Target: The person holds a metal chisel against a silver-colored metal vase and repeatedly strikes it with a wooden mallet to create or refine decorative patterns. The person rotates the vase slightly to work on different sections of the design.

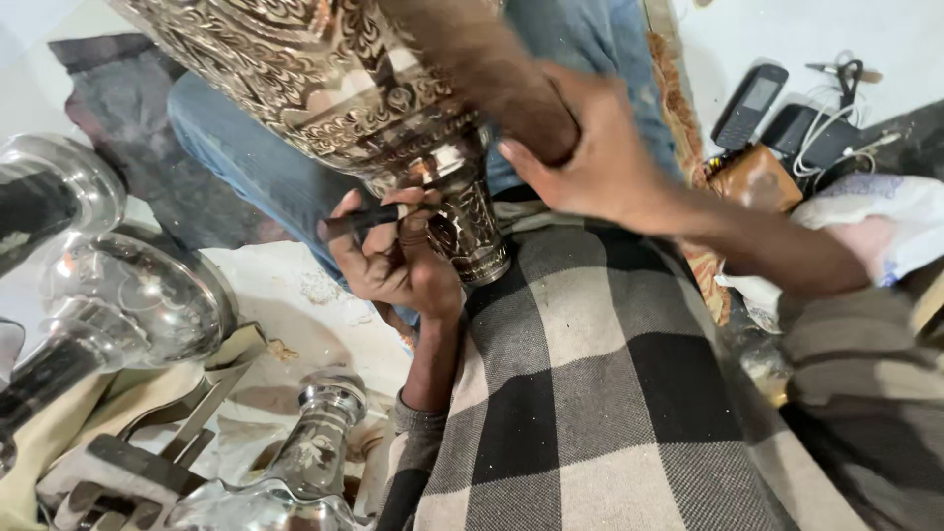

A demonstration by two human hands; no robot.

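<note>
Engraving the neck of an ornate metal vase

The left hand is closed around a dark-handled engraving tool, tip set against the narrow neck of the engraved metal vase, which lies across the lap over a checked blanket. The right hand grips a dark wooden mallet handle (its head is out of view). The body already carries dense scrollwork; plain polished vessels lie nearby, seemingly unworked.
</note>
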